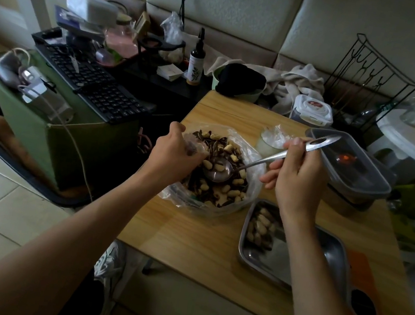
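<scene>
Viewpoint: looking down from the person's head onto a small wooden table [187,236], with both bare forearms reaching forward.
Left hand: the left hand [174,151] pinches the near left rim of a clear plastic bag [251,192], fingers curled round the film.
Right hand: the right hand [296,180] grips the long handle of a metal spoon [263,160]; the handle end sticks up past the fingers, towards the far right.
Spoon position: its round bowl sits low inside the bag, just beside the left hand, with a peanut or two lying in it.
Bag contents: pale peanuts in the shell [233,192] mixed with dark striped sunflower seeds [211,141], heaped in the open bag at the middle of the table.
Metal tray: a steel tray [323,248] lies on the table just right of the bag, under the right forearm; more shelled-looking peanuts are gathered at its far left end.
Behind the bag: a cloudy cup [267,144] with crumpled plastic in it, touching the bag's far edge.
Far right of table: a clear lidded container [350,165] and, nearer, an orange board [372,281] with a round hole.
Left of table: a black keyboard [97,84] resting on a green box [43,116].
Background: a dark spray bottle [196,59], a white-lidded tub [311,110] and a black wire rack [366,74] against a padded wall.
</scene>
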### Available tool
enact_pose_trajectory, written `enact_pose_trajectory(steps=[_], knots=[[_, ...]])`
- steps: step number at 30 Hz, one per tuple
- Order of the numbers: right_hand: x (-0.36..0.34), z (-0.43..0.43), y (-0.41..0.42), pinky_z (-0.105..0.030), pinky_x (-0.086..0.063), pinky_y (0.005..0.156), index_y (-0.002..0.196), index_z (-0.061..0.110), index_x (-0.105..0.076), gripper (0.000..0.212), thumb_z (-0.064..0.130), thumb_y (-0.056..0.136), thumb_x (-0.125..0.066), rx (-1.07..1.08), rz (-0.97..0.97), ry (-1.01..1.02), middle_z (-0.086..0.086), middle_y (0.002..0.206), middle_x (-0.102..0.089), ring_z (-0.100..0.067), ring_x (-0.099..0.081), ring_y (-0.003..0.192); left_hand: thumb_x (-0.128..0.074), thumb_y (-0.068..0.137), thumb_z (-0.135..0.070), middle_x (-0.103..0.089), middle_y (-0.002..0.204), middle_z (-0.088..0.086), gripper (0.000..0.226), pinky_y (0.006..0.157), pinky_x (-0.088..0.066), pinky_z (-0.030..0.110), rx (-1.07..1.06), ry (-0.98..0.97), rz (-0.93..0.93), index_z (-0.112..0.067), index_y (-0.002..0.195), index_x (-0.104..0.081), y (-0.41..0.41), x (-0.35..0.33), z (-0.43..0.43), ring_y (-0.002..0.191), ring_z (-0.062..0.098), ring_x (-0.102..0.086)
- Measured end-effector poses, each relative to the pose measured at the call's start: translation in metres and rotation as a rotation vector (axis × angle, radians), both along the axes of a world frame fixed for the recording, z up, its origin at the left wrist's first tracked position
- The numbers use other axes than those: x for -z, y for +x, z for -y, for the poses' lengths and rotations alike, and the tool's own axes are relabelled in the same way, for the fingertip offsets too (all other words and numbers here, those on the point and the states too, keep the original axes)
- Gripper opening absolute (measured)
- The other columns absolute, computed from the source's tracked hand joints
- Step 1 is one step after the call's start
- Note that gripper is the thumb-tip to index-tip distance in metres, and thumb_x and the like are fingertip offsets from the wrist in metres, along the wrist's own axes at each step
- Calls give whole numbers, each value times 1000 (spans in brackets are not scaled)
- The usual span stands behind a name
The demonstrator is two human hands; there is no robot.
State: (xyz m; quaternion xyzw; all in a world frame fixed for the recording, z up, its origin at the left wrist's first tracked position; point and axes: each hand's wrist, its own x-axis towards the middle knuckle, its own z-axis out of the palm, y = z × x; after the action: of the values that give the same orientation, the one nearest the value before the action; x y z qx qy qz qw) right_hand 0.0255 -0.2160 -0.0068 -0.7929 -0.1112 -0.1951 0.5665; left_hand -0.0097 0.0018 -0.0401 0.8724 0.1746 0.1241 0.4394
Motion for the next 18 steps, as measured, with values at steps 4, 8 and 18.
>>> enact_pose_trajectory(steps=[4, 8, 18], knots=[[2, -1, 0, -21, -49, 43, 100, 13, -57, 31, 33, 112, -37, -13, -13, -9, -7, 68, -64, -19, -68, 51, -79, 84, -35, -66, 123, 8, 78, 86, -56, 34, 31, 81, -20, -15, 145, -36, 0, 0, 2, 107, 23, -65], [-1, 0, 1, -20, -49, 45, 98, 20, -58, 29, 34, 113, -36, 11, -58, 41, -7, 69, -64, -18, -69, 52, -80, 83, -34, -66, 122, 6, 76, 94, -56, 46, 58, 133, -26, -16, 143, -37, -2, -2, 4, 113, 25, -62], [-20, 8, 7, -24, -45, 41, 104, 11, -58, 32, 32, 113, -35, 172, 6, 208, -6, 66, -64, -20, -66, 48, -75, 88, -34, -68, 113, 3, 69, 86, -55, 34, 97, 157, 25, -14, 142, -38, -1, -4, 13, 103, 21, -64]])
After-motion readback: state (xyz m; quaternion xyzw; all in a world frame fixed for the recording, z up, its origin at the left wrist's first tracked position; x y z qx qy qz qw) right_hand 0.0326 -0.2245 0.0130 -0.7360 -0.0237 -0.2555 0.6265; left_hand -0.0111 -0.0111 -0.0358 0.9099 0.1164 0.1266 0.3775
